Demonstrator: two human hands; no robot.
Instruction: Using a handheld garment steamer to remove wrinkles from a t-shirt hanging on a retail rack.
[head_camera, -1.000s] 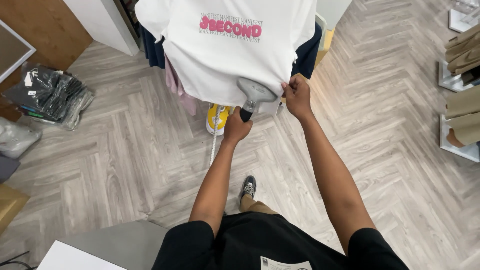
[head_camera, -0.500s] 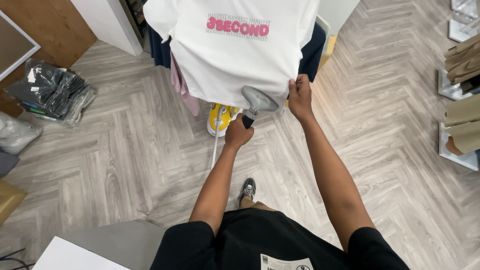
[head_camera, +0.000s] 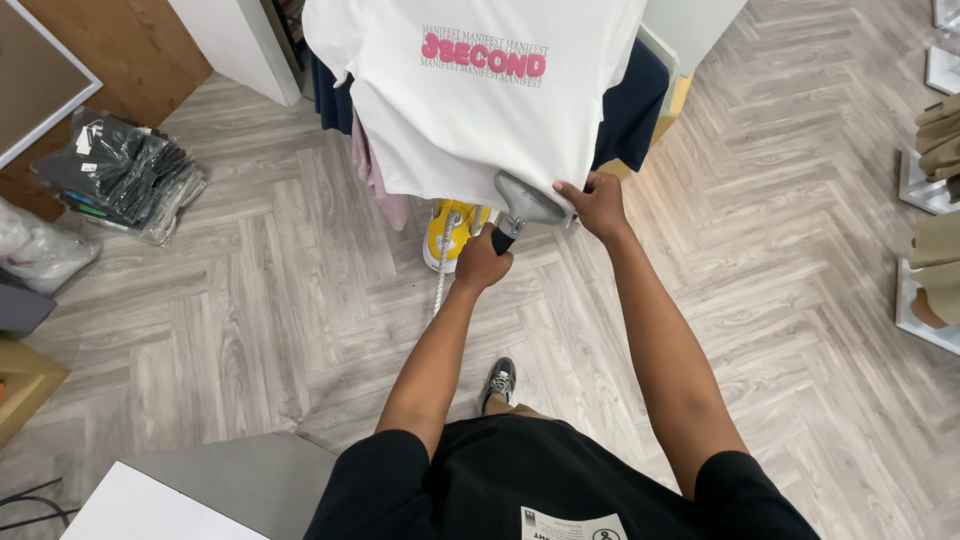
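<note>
Gripping the dark handle of a grey garment steamer (head_camera: 522, 203), the left hand (head_camera: 483, 265) is curled tight around it just below the steamer's flat head, which presses against the bottom edge of a white T-shirt (head_camera: 480, 110). At about two o'clock from that hand, the right hand (head_camera: 597, 205) pinches the shirt's hem, fingers closed on the cloth and pulling it taut beside the steamer head. The shirt hangs at twelve o'clock with pink lettering on its chest; its collar and hanger are cut off by the top edge. Behind it hang a dark navy garment (head_camera: 630, 105) at one o'clock and a pale pink one (head_camera: 372, 175) at eleven, both mostly hidden. A yellow steamer base (head_camera: 452, 228) stands on the grey herringbone floor (head_camera: 250, 290) under the shirt, partly covered by the hem, with a braided hose (head_camera: 441, 280) running from it. Bagged dark clothes (head_camera: 125, 175) lie at ten o'clock. One grey shoe (head_camera: 498, 382) shows between the forearms; the other foot is hidden by the black top.
</note>
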